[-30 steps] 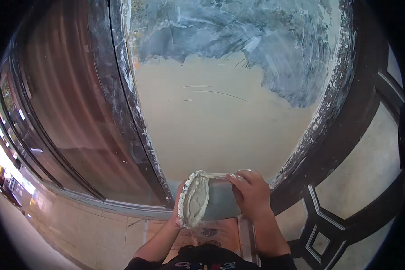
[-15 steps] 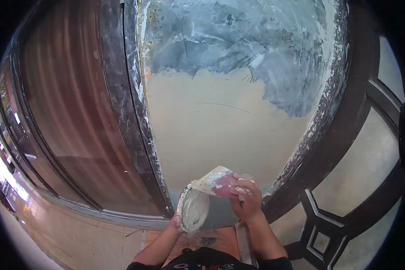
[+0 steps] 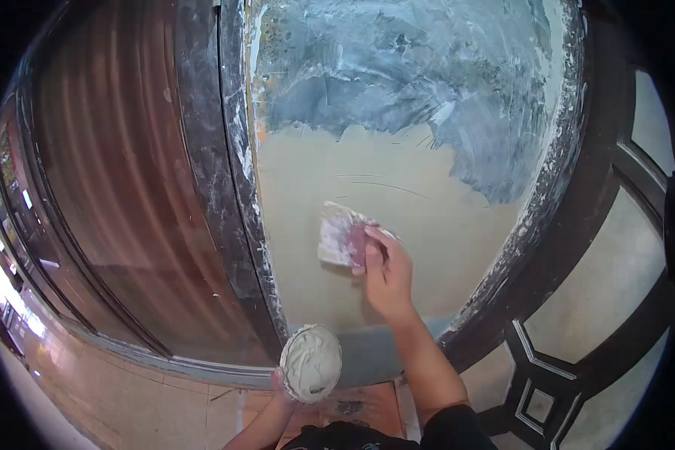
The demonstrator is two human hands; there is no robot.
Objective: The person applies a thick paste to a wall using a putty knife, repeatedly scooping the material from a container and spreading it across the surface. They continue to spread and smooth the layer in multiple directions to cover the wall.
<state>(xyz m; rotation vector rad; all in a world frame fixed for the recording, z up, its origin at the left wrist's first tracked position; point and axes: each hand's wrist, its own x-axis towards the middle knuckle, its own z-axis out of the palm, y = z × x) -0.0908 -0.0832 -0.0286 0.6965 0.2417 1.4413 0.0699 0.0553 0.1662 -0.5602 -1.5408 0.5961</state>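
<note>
My right hand [image 3: 386, 274] grips a putty scraper [image 3: 340, 238] with a reddish handle part and a whitish, putty-smeared blade. The scraper overlaps the smooth beige coat [image 3: 457, 247] on the wall panel, its blade angled to the upper left. Above that coat, a patchy grey-blue surface [image 3: 382, 79] with white smears shows, the border between them ragged. Low in front of me, my left hand [image 3: 279, 384] holds a round bowl [image 3: 284, 360] by its left side. Pale putty [image 3: 315, 358] fills the bowl, its surface ridged. Most of the left-hand fingers are hidden behind the bowl.
A dark, paint-spotted frame [image 3: 214, 150] borders the panel on the left, beside a brown curtained pane [image 3: 112, 165]. To the right stands a dark lattice [image 3: 615, 277] with pale panels. Tiled floor [image 3: 120, 367] and an orange-brown sheet [image 3: 375, 401] lie below.
The scraper has moved from the bowl's rim up and left onto the beige coat in my right hand. The bowl has turned so its putty faces me more fully.
</note>
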